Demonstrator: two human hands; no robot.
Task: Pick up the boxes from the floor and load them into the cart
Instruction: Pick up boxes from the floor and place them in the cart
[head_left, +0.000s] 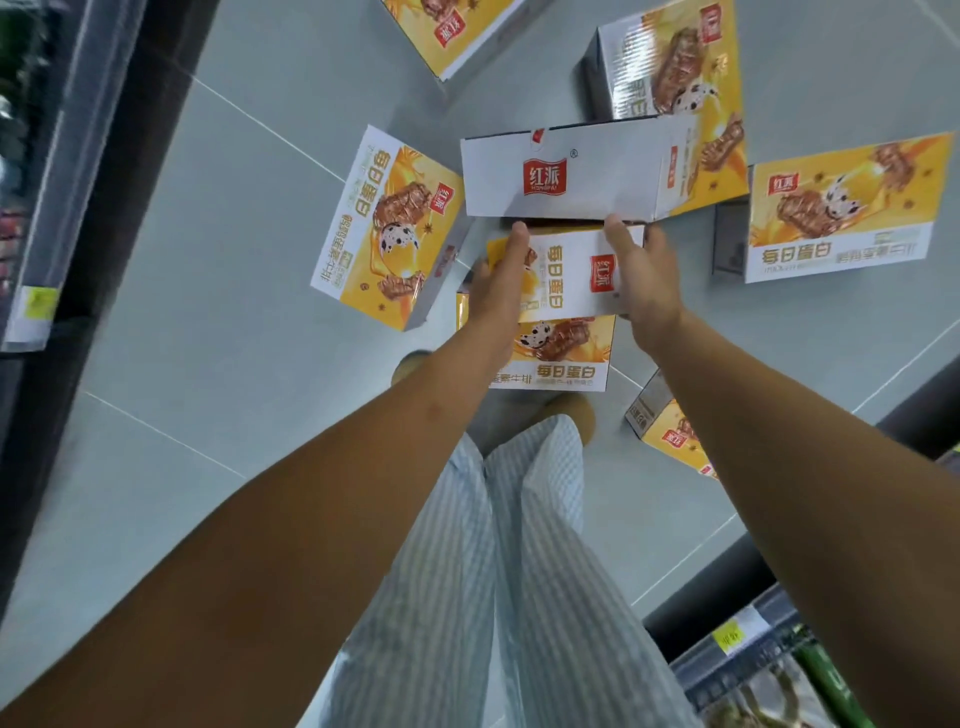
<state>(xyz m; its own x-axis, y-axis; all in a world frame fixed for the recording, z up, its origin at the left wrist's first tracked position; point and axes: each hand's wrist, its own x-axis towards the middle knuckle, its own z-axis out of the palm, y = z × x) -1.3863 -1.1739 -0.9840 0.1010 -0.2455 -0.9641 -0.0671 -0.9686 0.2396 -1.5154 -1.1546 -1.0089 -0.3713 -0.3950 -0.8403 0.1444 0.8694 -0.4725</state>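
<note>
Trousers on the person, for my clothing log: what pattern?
Thin pale blue and white stripes on the trousers; clearest in the head view.

Grey tiled floor (218, 322) — boxes (387, 228) scattered

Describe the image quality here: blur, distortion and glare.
Head view: wide-angle bending makes the floor tile lines slant and the forearms loom large; the shelf edge at left is smeared by motion blur; the box held between the left hand and right hand stays fairly sharp; mild sheen washes out the print on the right-side box.
</note>
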